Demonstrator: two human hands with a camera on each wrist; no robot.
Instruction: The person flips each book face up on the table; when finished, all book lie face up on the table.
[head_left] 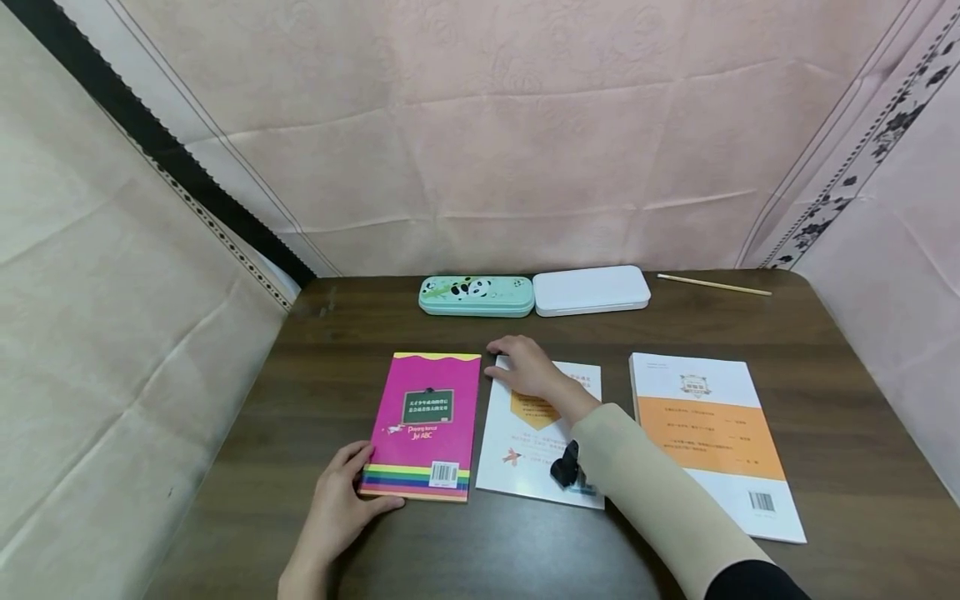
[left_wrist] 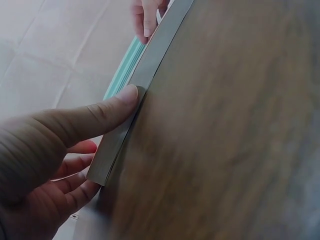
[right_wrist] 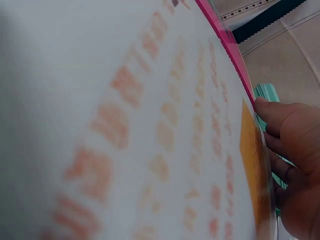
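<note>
Nearest to the camera stretches one beige sleeve (head_left: 652, 492), slanting across the desk (head_left: 420, 546), which carries everything. On the right lies the orange-banded book (head_left: 718, 446), the largest of the books; left of it, partly under the arm, is the white book (head_left: 528, 450), and further left the pink book (head_left: 423, 442).

The left hand (head_left: 337, 500) has a narrow grip: it holds the pink book's lower left corner between thumb and fingers. The right hand (head_left: 531, 371) has thumb and forefinger apart around the white book's upper left corner; whether this grip really holds, I cannot tell.

If only that one corner were pulled, I think the white book could turn askew and bump the pink book, because the gap between them is small.

Counted: three books, two hands, two cases, one mint case (head_left: 476, 297) and one white case (head_left: 592, 292) side by side, and one thin stick (head_left: 714, 285).
</note>
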